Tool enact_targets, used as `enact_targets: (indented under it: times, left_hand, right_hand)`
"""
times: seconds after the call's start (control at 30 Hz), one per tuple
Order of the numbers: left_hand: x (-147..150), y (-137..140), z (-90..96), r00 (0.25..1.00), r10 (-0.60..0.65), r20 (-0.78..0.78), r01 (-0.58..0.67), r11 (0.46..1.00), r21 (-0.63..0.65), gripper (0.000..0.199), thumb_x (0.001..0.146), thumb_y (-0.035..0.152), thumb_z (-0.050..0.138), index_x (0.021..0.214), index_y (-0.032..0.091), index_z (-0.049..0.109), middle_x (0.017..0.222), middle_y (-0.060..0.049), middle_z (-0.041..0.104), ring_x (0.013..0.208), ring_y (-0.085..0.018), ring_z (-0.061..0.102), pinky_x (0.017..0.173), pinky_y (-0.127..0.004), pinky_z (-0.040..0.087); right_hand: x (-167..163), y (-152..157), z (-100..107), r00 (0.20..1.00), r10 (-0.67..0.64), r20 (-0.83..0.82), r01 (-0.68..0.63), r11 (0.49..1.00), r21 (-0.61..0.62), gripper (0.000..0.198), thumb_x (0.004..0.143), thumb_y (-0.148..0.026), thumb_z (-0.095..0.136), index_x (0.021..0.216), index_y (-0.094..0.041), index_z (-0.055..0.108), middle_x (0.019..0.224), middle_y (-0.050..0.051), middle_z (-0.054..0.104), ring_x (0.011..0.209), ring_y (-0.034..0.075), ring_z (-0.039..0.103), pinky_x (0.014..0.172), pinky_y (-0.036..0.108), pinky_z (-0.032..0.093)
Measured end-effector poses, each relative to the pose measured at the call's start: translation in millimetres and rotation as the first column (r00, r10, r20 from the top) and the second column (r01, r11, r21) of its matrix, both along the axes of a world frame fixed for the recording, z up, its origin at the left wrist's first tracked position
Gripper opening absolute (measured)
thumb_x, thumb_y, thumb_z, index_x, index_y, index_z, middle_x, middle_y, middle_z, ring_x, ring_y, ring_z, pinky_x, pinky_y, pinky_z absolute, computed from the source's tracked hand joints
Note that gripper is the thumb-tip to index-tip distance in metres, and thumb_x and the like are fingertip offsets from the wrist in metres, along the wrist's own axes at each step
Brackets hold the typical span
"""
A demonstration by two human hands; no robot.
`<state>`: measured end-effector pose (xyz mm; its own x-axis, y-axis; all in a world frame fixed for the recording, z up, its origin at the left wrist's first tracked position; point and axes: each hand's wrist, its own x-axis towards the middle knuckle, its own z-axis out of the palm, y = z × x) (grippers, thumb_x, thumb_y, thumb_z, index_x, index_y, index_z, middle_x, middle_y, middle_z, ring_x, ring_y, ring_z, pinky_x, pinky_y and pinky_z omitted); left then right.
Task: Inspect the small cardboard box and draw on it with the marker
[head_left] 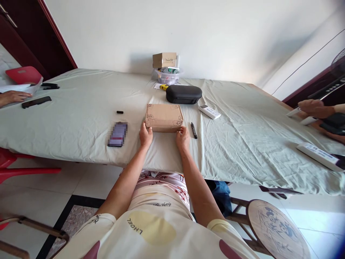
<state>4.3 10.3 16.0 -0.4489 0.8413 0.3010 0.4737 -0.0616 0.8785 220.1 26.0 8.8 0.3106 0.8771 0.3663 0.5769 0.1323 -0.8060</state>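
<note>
Sage-clothed table [231,151] is carrying the lot; near its front edge, L hand [146,136] is grasping the near left corner of a cardboard box [163,114], R hand [183,139] the near right, so both grips are engaged. Phone [118,135] is lying off to the left, marker [194,130] just beside R hand. Progress: taking hold seems done; box is looking shut, contents aren't showing, can't tell if it's slightly raised or how much is left. Farther back, white device [209,112] & black case [183,94] are resting, w/ a plastic tub [168,78] nr the wall [107,39].
</note>
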Motion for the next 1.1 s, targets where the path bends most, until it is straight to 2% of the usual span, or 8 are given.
enact_targets:
  times: [0.1, 0.2, 0.3, 0.4, 0.53, 0.63, 0.87, 1.1]
  left_hand:
    - [4.1, -2.6, -1.6, 0.997, 0.017, -0.077, -0.02, 0.999, -0.039, 0.064, 0.095, 0.017, 0.064, 0.157, 0.009, 0.048, 0.161, -0.027, 0.057, 0.153, -0.036, 0.056, 0.13, -0.05, 0.043]
    - [8.2, -5.0, -3.7, 0.993, 0.027, -0.112, -0.035, 0.997, -0.069, 0.069, 0.095, 0.018, 0.066, 0.16, 0.007, 0.045, 0.163, -0.029, 0.054, 0.156, -0.038, 0.052, 0.131, -0.053, 0.042]
    - [9.1, -5.5, -5.3, 0.994, 0.039, -0.103, -0.044, 0.998, -0.049, 0.07, 0.095, 0.02, 0.069, 0.159, 0.007, 0.046, 0.161, -0.029, 0.056, 0.156, -0.039, 0.051, 0.131, -0.052, 0.042]
    - [6.9, -4.8, -6.0, 0.996, 0.059, -0.072, -0.056, 0.997, 0.045, 0.07, 0.094, 0.023, 0.071, 0.158, 0.01, 0.047, 0.159, -0.026, 0.058, 0.155, -0.036, 0.053, 0.131, -0.05, 0.042]
    - [2.1, -4.3, -6.4, 0.997, 0.068, -0.038, -0.062, 0.988, 0.139, 0.07, 0.095, 0.028, 0.07, 0.158, 0.013, 0.045, 0.158, -0.024, 0.06, 0.148, -0.034, 0.059, 0.128, -0.049, 0.045]
    - [0.7, -4.5, -6.6, 0.998, 0.055, -0.024, -0.05, 0.984, 0.174, 0.076, 0.093, 0.032, 0.074, 0.16, 0.015, 0.041, 0.163, -0.024, 0.054, 0.153, -0.035, 0.054, 0.13, -0.049, 0.043]
    - [8.1, -7.6, -4.9, 0.995, 0.026, -0.091, -0.013, 0.991, 0.136, 0.111, 0.082, 0.031, 0.09, 0.168, 0.012, 0.024, 0.172, -0.029, 0.039, 0.164, -0.04, 0.038, 0.137, -0.057, 0.031]
    - [5.5, -7.8, -3.2, 0.998, 0.046, -0.036, -0.041, 0.991, 0.129, 0.085, 0.093, 0.019, 0.072, 0.167, 0.011, 0.03, 0.171, -0.026, 0.043, 0.165, -0.033, 0.038, 0.139, -0.049, 0.031]
  right_hand:
    - [0.0, -2.4, -2.7, 0.99, -0.013, 0.139, 0.026, 0.996, -0.09, 0.04, 0.087, -0.026, 0.057, 0.127, -0.023, 0.061, 0.122, 0.013, 0.076, 0.117, 0.03, 0.068, 0.109, 0.052, 0.051]
    - [0.0, -5.0, -4.4, 0.986, -0.017, 0.167, 0.033, 0.995, -0.091, 0.043, 0.087, -0.028, 0.058, 0.13, -0.024, 0.058, 0.125, 0.013, 0.076, 0.123, 0.033, 0.066, 0.11, 0.055, 0.049]
    - [1.0, -4.7, -6.4, 0.993, -0.014, 0.116, 0.019, 0.999, -0.042, 0.04, 0.085, -0.033, 0.061, 0.124, -0.025, 0.058, 0.113, 0.011, 0.076, 0.115, 0.032, 0.066, 0.105, 0.053, 0.051]
    - [1.3, -3.0, -7.3, 0.999, 0.007, 0.039, -0.009, 0.998, 0.056, 0.04, 0.083, -0.039, 0.066, 0.119, -0.024, 0.057, 0.097, 0.006, 0.072, 0.103, 0.028, 0.065, 0.098, 0.046, 0.053]
    - [-1.5, -3.7, -4.1, 0.998, 0.013, -0.055, -0.002, 0.982, 0.189, 0.045, 0.083, -0.045, 0.07, 0.122, -0.025, 0.058, 0.089, 0.0, 0.064, 0.087, 0.022, 0.062, 0.087, 0.04, 0.053]
    - [-3.9, -6.2, 0.0, 0.996, 0.042, -0.074, -0.022, 0.967, 0.255, 0.041, 0.085, -0.043, 0.069, 0.122, -0.026, 0.061, 0.085, -0.002, 0.06, 0.08, 0.019, 0.059, 0.081, 0.037, 0.052]
    - [-5.6, -6.0, 1.1, 0.993, 0.076, -0.092, -0.053, 0.971, 0.233, 0.035, 0.083, -0.04, 0.07, 0.114, -0.025, 0.062, 0.082, -0.004, 0.057, 0.077, 0.017, 0.057, 0.076, 0.033, 0.049]
    - [-8.2, -8.5, 5.3, 0.993, 0.089, -0.071, -0.075, 0.98, 0.183, 0.045, 0.079, -0.045, 0.075, 0.116, -0.026, 0.059, 0.078, -0.006, 0.056, 0.073, 0.017, 0.056, 0.073, 0.033, 0.047]
